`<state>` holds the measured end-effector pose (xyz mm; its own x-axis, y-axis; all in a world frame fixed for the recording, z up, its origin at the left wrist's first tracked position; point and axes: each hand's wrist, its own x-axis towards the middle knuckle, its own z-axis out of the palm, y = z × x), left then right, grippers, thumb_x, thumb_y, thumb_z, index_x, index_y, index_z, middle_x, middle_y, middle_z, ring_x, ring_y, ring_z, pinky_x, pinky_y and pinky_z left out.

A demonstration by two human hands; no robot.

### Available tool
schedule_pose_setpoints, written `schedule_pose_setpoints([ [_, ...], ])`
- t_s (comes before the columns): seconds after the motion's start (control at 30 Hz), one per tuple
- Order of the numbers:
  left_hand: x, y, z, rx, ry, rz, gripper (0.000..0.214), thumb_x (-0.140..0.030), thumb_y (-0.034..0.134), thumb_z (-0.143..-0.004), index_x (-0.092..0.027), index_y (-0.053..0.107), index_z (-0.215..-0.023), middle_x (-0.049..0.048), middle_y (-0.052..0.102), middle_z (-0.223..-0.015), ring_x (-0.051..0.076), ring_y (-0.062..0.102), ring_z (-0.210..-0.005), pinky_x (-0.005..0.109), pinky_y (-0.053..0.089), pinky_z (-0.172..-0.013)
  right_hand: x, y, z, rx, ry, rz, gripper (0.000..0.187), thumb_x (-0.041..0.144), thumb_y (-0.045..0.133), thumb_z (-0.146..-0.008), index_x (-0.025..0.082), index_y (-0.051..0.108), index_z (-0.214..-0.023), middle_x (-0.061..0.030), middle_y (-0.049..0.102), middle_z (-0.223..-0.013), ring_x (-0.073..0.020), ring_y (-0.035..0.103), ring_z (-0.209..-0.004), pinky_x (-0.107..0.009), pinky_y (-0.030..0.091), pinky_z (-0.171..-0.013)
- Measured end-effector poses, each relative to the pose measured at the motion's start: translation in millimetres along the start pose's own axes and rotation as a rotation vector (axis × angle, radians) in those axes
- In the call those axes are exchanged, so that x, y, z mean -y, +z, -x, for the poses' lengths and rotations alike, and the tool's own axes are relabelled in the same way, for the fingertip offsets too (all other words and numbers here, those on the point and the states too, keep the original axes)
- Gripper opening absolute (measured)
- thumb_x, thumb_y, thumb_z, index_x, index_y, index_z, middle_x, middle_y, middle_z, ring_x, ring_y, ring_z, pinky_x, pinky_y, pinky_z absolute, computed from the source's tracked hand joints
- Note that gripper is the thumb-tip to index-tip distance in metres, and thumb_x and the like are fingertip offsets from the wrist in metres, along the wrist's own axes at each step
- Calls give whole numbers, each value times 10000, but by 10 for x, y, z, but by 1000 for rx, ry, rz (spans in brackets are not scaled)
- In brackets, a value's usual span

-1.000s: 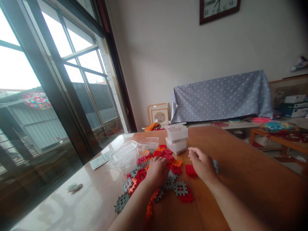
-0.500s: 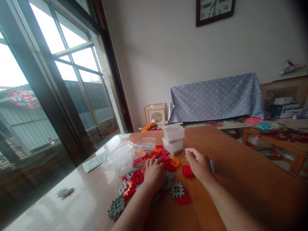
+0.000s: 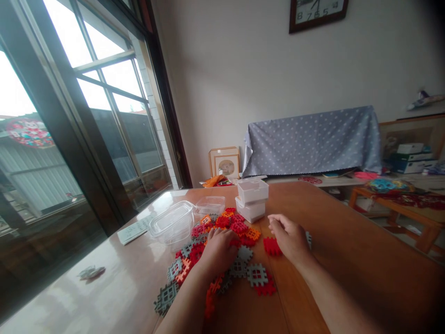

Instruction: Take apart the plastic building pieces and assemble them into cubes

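My left hand [image 3: 219, 250] reaches into a pile of notched, interlocking plastic building pieces. Its fingers curl down over the pile with a red piece by the fingertips; what they grip is hidden behind the hand. A grey notched piece [image 3: 257, 275] overlaps a red piece [image 3: 266, 286] to the right of the pile. My right hand [image 3: 290, 237] is closed above the table, fingertips bent inward and out of sight. Red pieces [image 3: 271, 246] sit just left of it, and the edge of a grey piece [image 3: 308, 239] shows beyond its wrist side.
Two stacked white plastic boxes [image 3: 251, 208] stand behind the pile. Clear plastic containers [image 3: 172, 222] lie to its left, beside a printed sheet [image 3: 135, 232]. A small clear packet [image 3: 91, 272] is at the far left of the wooden table [image 3: 347, 246].
My left hand has shifted slightly left and turned over the pile, uncovering grey and orange pieces near its wrist. My right hand stays almost still. The view has tilted slightly.
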<state>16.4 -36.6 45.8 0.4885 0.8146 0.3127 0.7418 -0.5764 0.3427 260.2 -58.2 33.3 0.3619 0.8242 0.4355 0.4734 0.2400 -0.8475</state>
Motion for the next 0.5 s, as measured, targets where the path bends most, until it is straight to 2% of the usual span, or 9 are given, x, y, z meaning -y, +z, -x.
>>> schedule_pose_setpoints([
  [0.17, 7, -19, 17, 9, 16, 59, 170, -158, 547, -793, -263, 666, -855, 22, 719, -887, 240, 615, -913, 388, 367, -987, -19, 28, 11, 40, 0, 30, 399, 540, 496, -907, 231, 731, -999, -59, 778, -832, -240, 731, -775, -301, 543, -684],
  [0.37, 301, -76, -19, -234, -156, 270, 220, -164, 510, -833, -240, 648, -987, 29, 719, -970, 207, 626, -898, 294, 432, -810, 38, 62, 80, 116, -75, 135, 338, 498, 491, -931, 263, 728, -984, -21, 772, -831, -229, 707, -779, -292, 509, -719],
  [0.5, 535, -147, -17, -417, -290, 348, 166, -202, 480, -882, -230, 634, -937, 12, 700, -894, 176, 611, -810, 268, 427, -736, 135, 66, 165, 156, -113, 171, 336, 486, 466, -961, 269, 719, -1007, -11, 762, -805, -227, 696, -775, -286, 490, -719],
])
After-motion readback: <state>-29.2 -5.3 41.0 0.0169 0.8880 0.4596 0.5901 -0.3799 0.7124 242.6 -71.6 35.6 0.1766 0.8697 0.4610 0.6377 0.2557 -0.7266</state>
